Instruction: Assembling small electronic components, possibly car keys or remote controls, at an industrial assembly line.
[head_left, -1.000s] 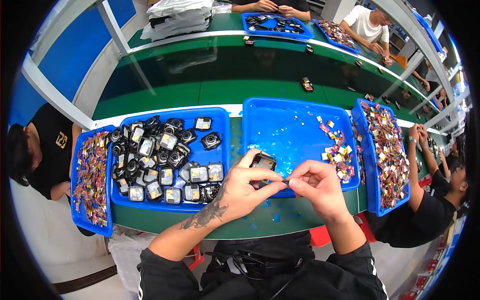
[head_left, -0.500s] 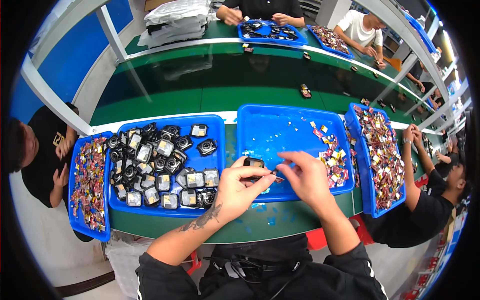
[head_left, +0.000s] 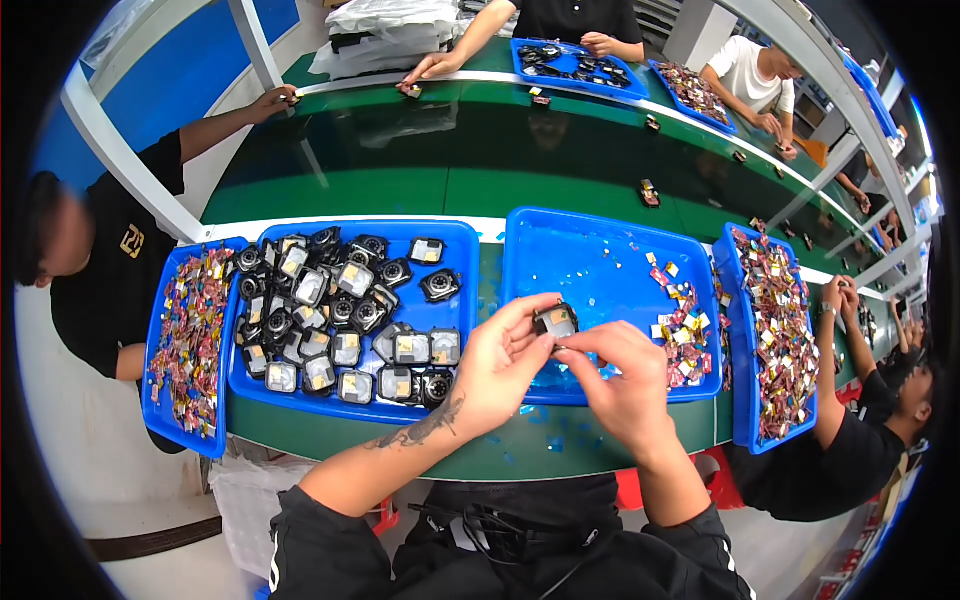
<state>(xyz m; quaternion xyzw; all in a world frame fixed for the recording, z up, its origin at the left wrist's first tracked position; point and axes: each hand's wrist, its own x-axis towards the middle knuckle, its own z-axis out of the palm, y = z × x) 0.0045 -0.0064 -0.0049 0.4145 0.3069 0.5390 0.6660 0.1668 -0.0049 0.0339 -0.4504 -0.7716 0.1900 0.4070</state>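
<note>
- The left hand (head_left: 500, 370) comes up from the lower edge on a tattooed forearm that slants up and to the right, wrist slightly bent, palm turned toward the other hand.
- Its thumb and forefinger pinch the left side of a small black square part (head_left: 556, 321), and the other fingers curl loosely underneath.
- The right hand (head_left: 620, 385) rises from a forearm that slants up and to the left, so the two hands meet in front of the chest.
- Its fingers bend inward, with the fingertips touching the lower right edge of the same part; whether they grip it or only press on it cannot be told.
- The part sits between the two hands, held above the near edge of the middle blue tray (head_left: 600, 250).
- That tray is mostly bare blue plastic, with a small heap of coloured bits (head_left: 680, 330) at its right side.
- Just left of the left hand stands a blue tray (head_left: 460, 240) filled with many black and grey square parts (head_left: 340, 310) of the same kind.
- Further left and further right, narrow blue trays (head_left: 745, 400) hold masses of small coloured pieces.
- The trays rest on a green bench (head_left: 450, 170), where other people's hands work at the far side and at both ends.
</note>
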